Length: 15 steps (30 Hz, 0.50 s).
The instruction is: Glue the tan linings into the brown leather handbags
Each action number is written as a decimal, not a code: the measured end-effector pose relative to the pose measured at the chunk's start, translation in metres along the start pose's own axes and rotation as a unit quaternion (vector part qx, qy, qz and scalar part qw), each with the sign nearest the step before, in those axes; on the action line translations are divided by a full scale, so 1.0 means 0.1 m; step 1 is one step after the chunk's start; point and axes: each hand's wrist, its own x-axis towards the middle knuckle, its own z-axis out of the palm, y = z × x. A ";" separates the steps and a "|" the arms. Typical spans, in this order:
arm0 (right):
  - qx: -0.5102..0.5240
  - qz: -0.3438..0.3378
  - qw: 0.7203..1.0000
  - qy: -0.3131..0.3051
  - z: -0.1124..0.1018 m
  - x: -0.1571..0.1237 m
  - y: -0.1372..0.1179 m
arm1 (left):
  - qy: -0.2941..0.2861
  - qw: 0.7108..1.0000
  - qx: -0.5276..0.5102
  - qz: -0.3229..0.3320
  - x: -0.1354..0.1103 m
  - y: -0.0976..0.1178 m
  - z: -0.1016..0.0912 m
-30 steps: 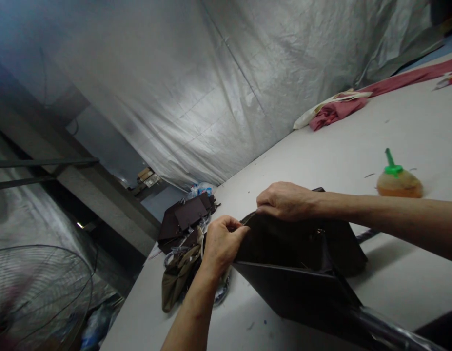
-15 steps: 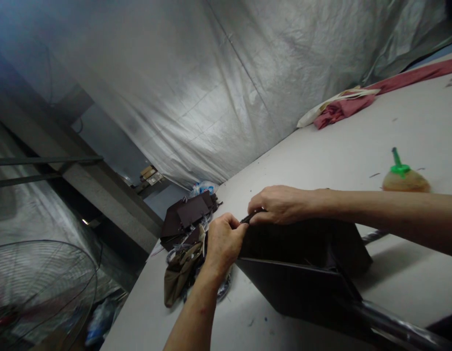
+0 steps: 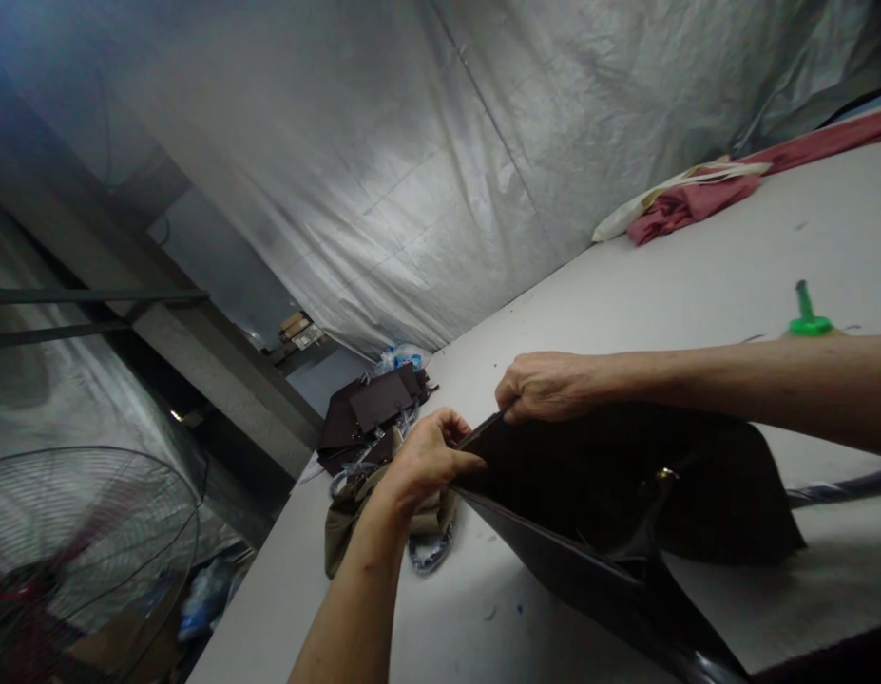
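Observation:
A dark handbag (image 3: 554, 549) lies tilted on the white table with its mouth spread wide, showing a dark inside and a small gold-coloured metal snap. My right hand (image 3: 550, 387) is closed on the far upper rim, the edge pinched between thumb and fingers. At the bag's left corner, my left hand (image 3: 432, 456) grips the side edge, its thumb over the rim and its fingers curled behind. A dark, shiny bag handle (image 3: 843, 486) sticks out on the right, apart from both hands.
Beyond my left hand lie a pile of dark brown bags (image 3: 383, 404) and an olive cloth piece (image 3: 344, 522). A green-capped bottle (image 3: 811, 325) stands behind my right forearm. Pink cloth (image 3: 697, 209) rests along the silvery sheet (image 3: 411, 190). A fan (image 3: 90, 551) is at lower left.
My hands have drawn apart along the rim, the right moving slightly right and up. The bag's mouth is wider, and its metal snap now shows. The view has shifted a little.

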 end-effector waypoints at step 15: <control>-0.015 0.015 1.000 0.019 0.04 0.00 0.01 | 0.096 0.991 0.053 0.073 0.01 -0.06 0.08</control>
